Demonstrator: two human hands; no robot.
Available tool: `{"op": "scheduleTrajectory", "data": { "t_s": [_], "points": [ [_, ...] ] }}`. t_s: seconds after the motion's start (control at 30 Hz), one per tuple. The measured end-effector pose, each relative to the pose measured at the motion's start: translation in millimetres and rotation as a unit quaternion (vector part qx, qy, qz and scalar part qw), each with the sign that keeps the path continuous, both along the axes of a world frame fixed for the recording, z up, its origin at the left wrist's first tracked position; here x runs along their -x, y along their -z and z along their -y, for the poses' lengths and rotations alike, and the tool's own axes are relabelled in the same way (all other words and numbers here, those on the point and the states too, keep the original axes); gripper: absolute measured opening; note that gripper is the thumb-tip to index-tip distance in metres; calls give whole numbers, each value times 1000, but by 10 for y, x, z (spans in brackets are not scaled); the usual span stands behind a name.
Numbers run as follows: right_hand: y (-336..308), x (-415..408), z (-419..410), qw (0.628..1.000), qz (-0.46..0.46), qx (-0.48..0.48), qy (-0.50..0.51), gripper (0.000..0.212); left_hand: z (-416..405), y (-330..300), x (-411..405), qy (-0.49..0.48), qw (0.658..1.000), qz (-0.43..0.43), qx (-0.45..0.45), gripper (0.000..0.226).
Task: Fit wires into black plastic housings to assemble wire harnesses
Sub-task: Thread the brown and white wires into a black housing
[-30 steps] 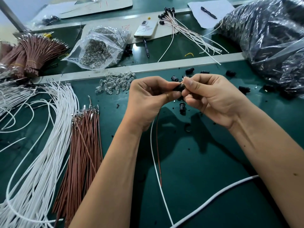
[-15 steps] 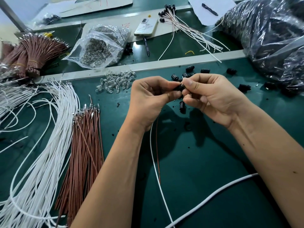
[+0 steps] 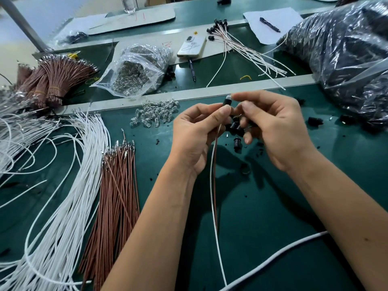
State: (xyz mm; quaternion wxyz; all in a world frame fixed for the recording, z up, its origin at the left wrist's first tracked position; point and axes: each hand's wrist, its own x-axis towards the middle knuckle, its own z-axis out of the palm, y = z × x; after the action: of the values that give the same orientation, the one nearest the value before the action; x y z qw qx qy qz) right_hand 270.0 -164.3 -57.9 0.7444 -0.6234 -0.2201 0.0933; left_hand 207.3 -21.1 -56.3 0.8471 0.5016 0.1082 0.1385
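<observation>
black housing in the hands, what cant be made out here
Head view only:
- Black housing: mostly covered by the left hand thumb and fingers.
- Whether the wires are fully seated: hidden inside the housing.
- Right hand fingertips: motion-blurred, so contact with the clear tip is unclear.
- Black bag: cut off by the right edge.

Two pens (image 3: 269, 24), one phone (image 3: 192, 46) (wires too many to count).

We see dark green surface (image 3: 273, 206). White wires (image 3: 69, 196), reddish-brown wires (image 3: 117, 196) beside them. Black housing (image 3: 226, 102) with clear tip; white and brown leads (image 3: 214, 164) under it. Clear bulbs (image 3: 155, 114) glassy. White phone (image 3: 192, 46); black pen (image 3: 269, 24) on white paper (image 3: 273, 15). We note glossy black bag (image 3: 340, 51).
</observation>
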Motion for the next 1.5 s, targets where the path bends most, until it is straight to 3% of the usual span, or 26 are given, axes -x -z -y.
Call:
{"op": "scheduleTrajectory", "data": {
  "t_s": [0.23,0.47,0.63,0.8,1.17,1.5],
  "points": [
    [-9,7,25,987,149,34,-46,33,-13,-7,15,35,999,1,3,22],
    [-24,-16,51,980,187,44,-48,43,45,-52,26,49,998,-36,23,10],
    [-21,-45,68,989,144,12,-12,38,10,-86,18,74,996,-51,29,31],
    [-39,-45,95,995,93,-22,7,35,43,-12,42,82,991,-33,-96,12],
    [-76,-56,103,998,16,-38,-38,27,55,-59,54,83,992,-25,-88,17],
    [-68,-30,80,998,53,-14,6,22,67,-46,67,97,989,-36,-109,14]
  ]
}}
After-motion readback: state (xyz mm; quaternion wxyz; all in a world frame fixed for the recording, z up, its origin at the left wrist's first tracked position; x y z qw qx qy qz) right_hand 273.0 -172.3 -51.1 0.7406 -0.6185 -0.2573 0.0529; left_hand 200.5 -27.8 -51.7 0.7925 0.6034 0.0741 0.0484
